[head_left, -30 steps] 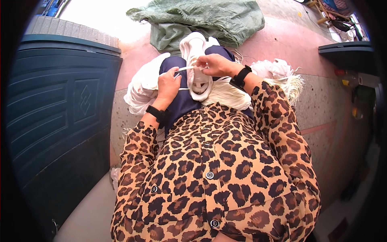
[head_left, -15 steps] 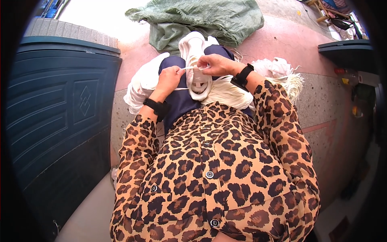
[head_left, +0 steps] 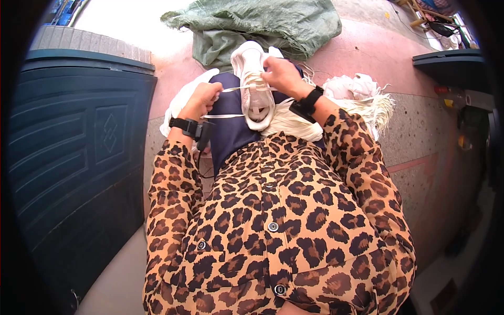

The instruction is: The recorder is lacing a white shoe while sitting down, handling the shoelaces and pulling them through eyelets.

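Note:
A white sneaker (head_left: pixel 257 107) rests between my thighs, its heel opening toward me and its toe pointing away. Cream shoelace lies across its upper. My left hand (head_left: pixel 202 100) is closed on a white shoelace (head_left: pixel 231 90), drawn taut from the shoe toward the left. At the right side of the laces, my right hand (head_left: pixel 286 77) has its fingers pinched together on a lace, its fingertips partly hidden by the hand. Another flat lace strand (head_left: pixel 226 116) crosses my left thigh below. Both wrists carry black straps.
Cream lace bundles (head_left: pixel 296 123) lie by my right thigh, with more white shoe pieces and laces (head_left: pixel 362 97) farther right. White material (head_left: pixel 181 97) sits left of my knee. A green woven sack (head_left: pixel 262 26) lies ahead on the floor. A dark blue door (head_left: pixel 84 126) stands at left.
My left hand has moved left and slightly toward me, pulling the lace out longer. My right hand has shifted slightly up and right beside the shoe.

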Tool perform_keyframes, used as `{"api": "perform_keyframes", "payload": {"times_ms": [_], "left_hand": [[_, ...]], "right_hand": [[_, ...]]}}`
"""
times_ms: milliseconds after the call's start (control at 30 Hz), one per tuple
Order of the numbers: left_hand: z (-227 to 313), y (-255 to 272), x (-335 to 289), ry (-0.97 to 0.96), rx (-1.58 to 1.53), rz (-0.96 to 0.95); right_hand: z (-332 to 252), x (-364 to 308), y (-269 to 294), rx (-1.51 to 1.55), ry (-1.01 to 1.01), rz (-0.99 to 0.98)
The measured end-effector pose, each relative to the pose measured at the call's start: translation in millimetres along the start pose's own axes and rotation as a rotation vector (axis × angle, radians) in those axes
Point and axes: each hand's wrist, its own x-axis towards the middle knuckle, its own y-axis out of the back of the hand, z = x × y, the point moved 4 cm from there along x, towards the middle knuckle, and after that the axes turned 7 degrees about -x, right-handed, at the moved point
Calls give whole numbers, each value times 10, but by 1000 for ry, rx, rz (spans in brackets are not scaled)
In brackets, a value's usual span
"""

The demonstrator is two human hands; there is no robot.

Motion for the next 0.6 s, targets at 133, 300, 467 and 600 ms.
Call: {"api": "perform_keyframes", "payload": {"times_ms": [133,300,467,600], "left_hand": [[-69,371,-39,0,-110,-17],[-2,1511,-155,-270,-551,69],[308,2210,-695,-611,-751,201],[359,2384,-1029,-779,-738,377]], "right_hand": [[291,-151,188,127,-119,-103],[222,-497,138,361,-74,-313],[146,-620,36,430,-27,-346],[78,-570,-45,451,48,-216]]}}
